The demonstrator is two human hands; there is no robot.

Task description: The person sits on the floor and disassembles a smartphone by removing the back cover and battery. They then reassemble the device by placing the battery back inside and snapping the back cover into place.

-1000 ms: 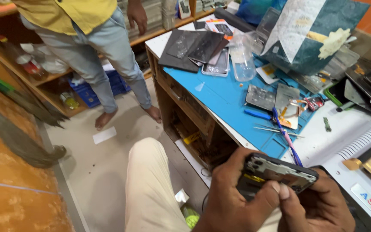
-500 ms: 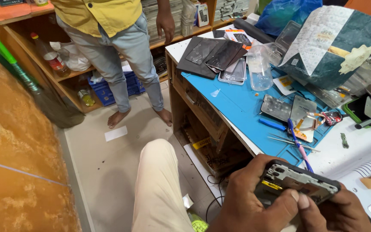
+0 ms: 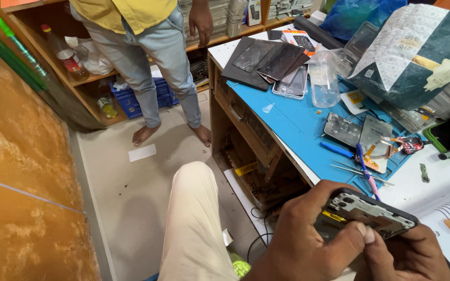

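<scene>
Opened phone (image 3: 371,213): matt black plastic frame, bare metal inner plate. Desk (image 3: 246,130): rough unfinished wood, topped by a smooth matt blue mat (image 3: 298,122). Stacked screens (image 3: 272,60): glossy glass. Bottle (image 3: 323,78): clear plastic.

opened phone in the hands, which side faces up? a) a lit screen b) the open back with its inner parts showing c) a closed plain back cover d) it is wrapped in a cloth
b: the opened phone sits in the grip of the left hand and right hand with its back cover off, so metal shields and a yellow part show inside the dark frame.
</scene>
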